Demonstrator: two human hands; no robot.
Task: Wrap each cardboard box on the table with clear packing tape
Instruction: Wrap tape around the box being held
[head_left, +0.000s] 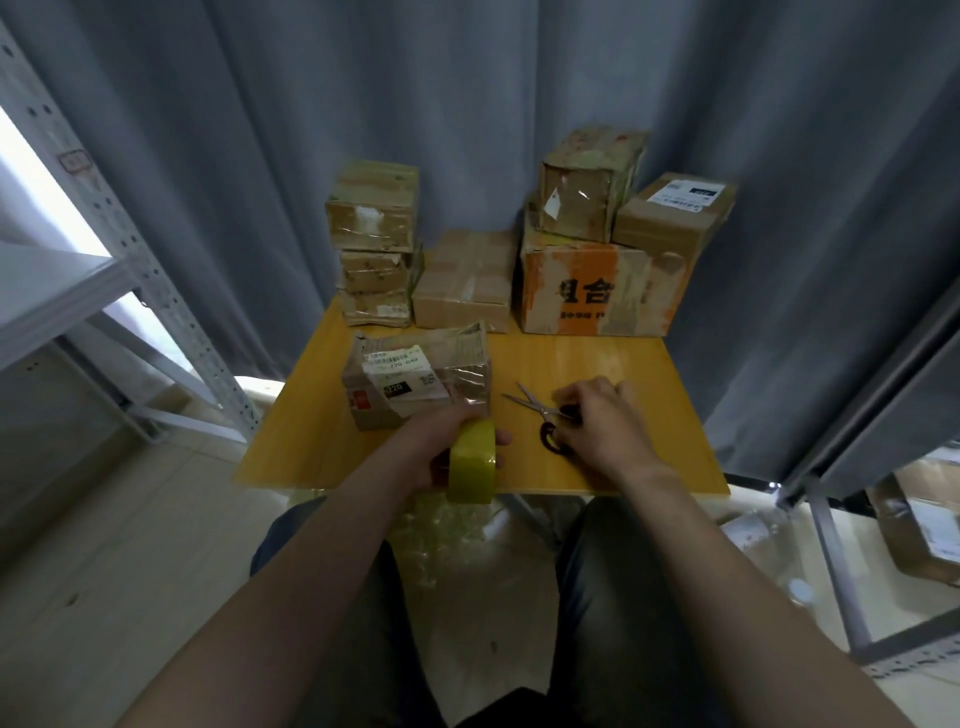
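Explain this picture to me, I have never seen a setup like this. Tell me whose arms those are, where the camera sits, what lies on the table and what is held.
There is no machine here: a person wears one wide camera on the head, looking forward and down, so the two bare arms are the person's own. In front stands a yellow wooden table. At its back edge are worn brown cardboard boxes, some stacked, one a large box with orange print. Nearer lies a taped cardboard box with a white label. The left hand holds a yellowish roll of packing tape right beside that box. The right hand curls its fingers on the dark handles of metal scissors lying on the table.
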